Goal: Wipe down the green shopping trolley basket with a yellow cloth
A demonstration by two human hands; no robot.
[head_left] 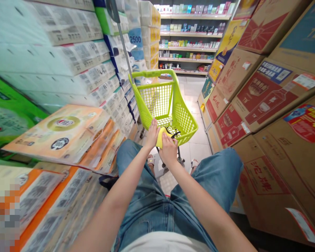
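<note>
A lime-green plastic shopping cart (pixel 183 115) stands in the aisle in front of my knees, its basket empty as far as I can see. My left hand (pixel 152 133) rests on the cart's near rim with fingers laid over the edge. My right hand (pixel 169 148) presses a yellow cloth (pixel 160 137) against the same rim, fingers closed on it. A thin metal pole (pixel 123 42) rises from the cart's left rear corner.
Stacked packs of tissue paper (pixel 76 63) wall the left side; orange packs (pixel 60 134) jut out near my left elbow. Cardboard cartons (pixel 267 98) are piled high on the right. Shelves of small goods (pixel 191 35) close off the far end. The tiled floor (pixel 196 147) runs between.
</note>
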